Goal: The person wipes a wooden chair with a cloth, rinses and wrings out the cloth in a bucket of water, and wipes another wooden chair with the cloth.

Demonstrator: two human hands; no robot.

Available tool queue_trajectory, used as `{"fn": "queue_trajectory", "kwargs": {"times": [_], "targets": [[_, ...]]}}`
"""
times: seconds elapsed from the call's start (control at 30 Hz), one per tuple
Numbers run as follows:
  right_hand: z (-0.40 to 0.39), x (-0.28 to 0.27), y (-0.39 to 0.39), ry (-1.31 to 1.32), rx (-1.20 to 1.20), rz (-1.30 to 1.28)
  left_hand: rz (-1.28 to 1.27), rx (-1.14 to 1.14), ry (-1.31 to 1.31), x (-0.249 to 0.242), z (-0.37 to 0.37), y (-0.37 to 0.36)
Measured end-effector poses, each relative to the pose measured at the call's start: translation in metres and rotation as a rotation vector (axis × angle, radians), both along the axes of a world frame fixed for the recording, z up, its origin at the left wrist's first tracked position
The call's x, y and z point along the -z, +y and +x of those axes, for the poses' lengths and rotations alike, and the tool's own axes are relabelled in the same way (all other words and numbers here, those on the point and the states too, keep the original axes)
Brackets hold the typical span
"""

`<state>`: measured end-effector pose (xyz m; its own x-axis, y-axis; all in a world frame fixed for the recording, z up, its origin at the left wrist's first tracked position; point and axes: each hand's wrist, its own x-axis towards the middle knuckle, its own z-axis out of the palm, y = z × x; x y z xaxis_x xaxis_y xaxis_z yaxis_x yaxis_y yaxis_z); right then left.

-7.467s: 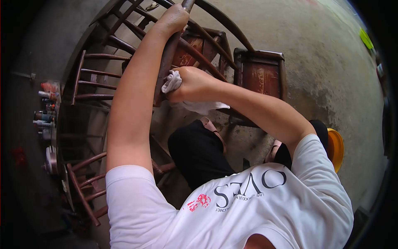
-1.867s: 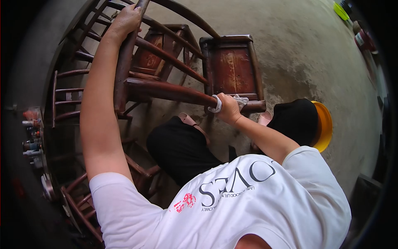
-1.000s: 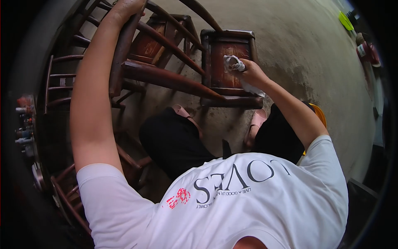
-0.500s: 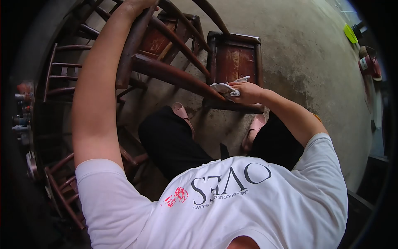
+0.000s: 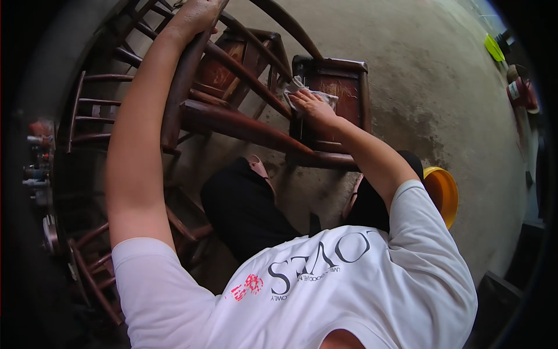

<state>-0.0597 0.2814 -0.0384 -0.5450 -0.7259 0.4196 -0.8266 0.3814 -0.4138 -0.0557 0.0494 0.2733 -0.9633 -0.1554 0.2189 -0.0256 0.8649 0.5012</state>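
At the top left, my left hand grips the upper part of a dark wooden chair that is tilted over. My right hand presses a whitish cloth with its fingers against the left side of the reddish-brown chair seat in front of me. The tilted chair's thick rail runs down to the near edge of that seat. Part of the cloth lies hidden under my right hand.
More dark wooden chairs stand behind and to the left. A yellow bucket sits by my right knee. At the far right are a bright green item and a red container. My feet in pink shoes are below the seat.
My right hand has moved with the cloth from the seat's near edge, up and left. More of the yellow bucket shows. My left hand still grips the chair.
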Motion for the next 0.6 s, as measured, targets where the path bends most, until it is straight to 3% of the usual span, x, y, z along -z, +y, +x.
{"fn": "queue_trajectory", "kwargs": {"times": [0.03, 0.13, 0.27, 0.33, 0.4, 0.6], "targets": [[0.004, -0.001, -0.003, 0.021, 0.031, 0.156, 0.044, -0.036, -0.039, 0.000, 0.000, 0.000], [-0.004, -0.013, -0.009, -0.111, 0.064, 0.301, 0.096, -0.051, -0.046, 0.002, 0.001, 0.003], [0.001, -0.036, -0.023, -0.243, 0.103, 0.369, 0.097, -0.062, -0.072, 0.005, 0.000, -0.005], [0.000, -0.019, -0.022, -0.204, -0.038, 0.391, 0.214, 0.026, -0.034, 0.028, -0.017, -0.032], [0.003, 0.002, -0.015, -0.163, -0.108, 0.278, 0.196, 0.037, -0.053, 0.027, -0.023, -0.034], [0.044, -0.017, 0.019, -0.312, 0.014, 0.005, 0.280, 0.070, -0.050, 0.029, -0.020, -0.036]]}}
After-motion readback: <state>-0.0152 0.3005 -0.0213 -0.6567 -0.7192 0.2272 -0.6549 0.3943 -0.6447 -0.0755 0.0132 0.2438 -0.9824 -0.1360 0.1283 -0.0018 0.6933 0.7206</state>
